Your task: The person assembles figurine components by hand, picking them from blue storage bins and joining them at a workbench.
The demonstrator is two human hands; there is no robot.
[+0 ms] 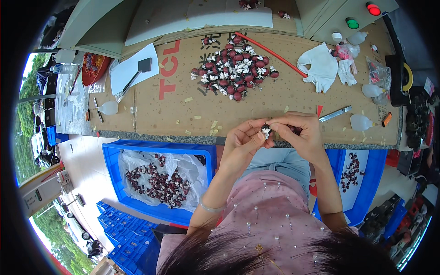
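Observation:
Just above the bench's front edge, my two hands meet. My left hand (243,143) pinches a small black-and-white piece (266,132) between thumb and fingers. The thumb and forefinger of my right hand (300,134) press at its upper side. A dark red rounded piece (295,130) shows under the curled fingers of my right hand, partly hidden. Beyond them on the cardboard-covered bench (156,114) lies a heap of small dark red and white pieces (236,68). Their exact kind is too small to make out.
A red stick (270,53) lies beside the heap, near white gloves (316,66). Right of my hands are a metal blade tool (335,113) and a squeeze bottle (361,122). Blue crates (158,147) with more pieces stand below the bench edge. White paper (133,68) lies left.

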